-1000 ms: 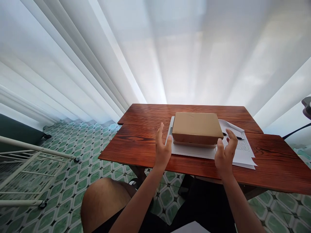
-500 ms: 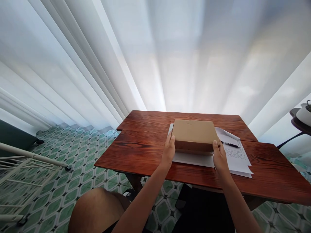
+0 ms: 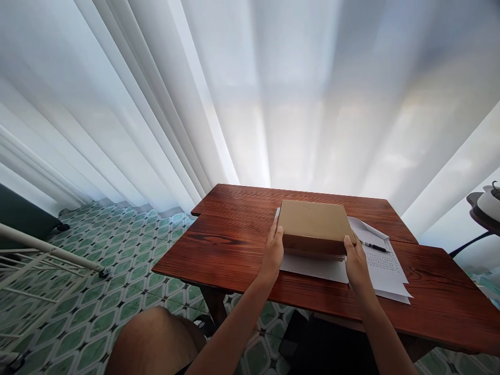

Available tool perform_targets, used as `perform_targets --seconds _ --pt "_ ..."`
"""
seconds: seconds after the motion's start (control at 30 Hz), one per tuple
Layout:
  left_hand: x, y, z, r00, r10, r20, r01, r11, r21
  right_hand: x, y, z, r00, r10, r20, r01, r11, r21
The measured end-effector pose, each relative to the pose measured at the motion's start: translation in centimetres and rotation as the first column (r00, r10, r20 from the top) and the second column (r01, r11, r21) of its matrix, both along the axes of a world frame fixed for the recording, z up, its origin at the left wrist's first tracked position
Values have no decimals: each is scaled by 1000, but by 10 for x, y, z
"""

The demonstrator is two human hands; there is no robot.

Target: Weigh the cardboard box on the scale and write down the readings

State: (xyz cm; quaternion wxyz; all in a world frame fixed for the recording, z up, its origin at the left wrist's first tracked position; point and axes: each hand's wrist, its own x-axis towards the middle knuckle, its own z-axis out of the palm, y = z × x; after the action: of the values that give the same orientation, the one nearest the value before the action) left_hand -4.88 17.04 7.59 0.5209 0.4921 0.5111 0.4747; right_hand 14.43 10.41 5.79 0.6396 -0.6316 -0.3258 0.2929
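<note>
A closed brown cardboard box (image 3: pixel 315 221) is held between my two hands over the wooden table (image 3: pixel 230 250). My left hand (image 3: pixel 274 249) grips its left side, thumb at the near left corner. On the opposite side my right hand (image 3: pixel 355 258) is closed on the near right corner, its thumb on the front edge. White paper (image 3: pixel 318 266) shows beneath the box. Whether the box touches the paper, I cannot tell. Right of the box lie sheets with writing (image 3: pixel 385 263), a black pen (image 3: pixel 375 247) resting on them.
White curtains (image 3: pixel 273 94) hang behind the table. At the left stands a white metal rack (image 3: pixel 50 255) on the green tiled floor (image 3: pixel 133 255). A white pot (image 3: pixel 489 202) sits on a dark stand at the far right. My knee (image 3: pixel 152 338) is below the table's front edge.
The whole view has shifted slightly, so the table sits a little lower in it. Both hands keep their hold on the box, which looks almost unmoved over the paper.
</note>
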Motion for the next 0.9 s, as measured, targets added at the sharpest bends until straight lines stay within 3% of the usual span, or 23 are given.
perform_targets --seconds 0.17,0.4,0.9 --pt "-10 -1 10 1000 17 9 -17 1000 -13 -11 2 11 999 29 35 -28 999 -23" --pt "-32 2 15 997 80 14 -80 997 18 -28 18 10 996 71 52 -70 997 -18" --pt "-107 9 16 959 280 38 -282 956 85 -105 44 18 973 219 70 -217 976 -30"
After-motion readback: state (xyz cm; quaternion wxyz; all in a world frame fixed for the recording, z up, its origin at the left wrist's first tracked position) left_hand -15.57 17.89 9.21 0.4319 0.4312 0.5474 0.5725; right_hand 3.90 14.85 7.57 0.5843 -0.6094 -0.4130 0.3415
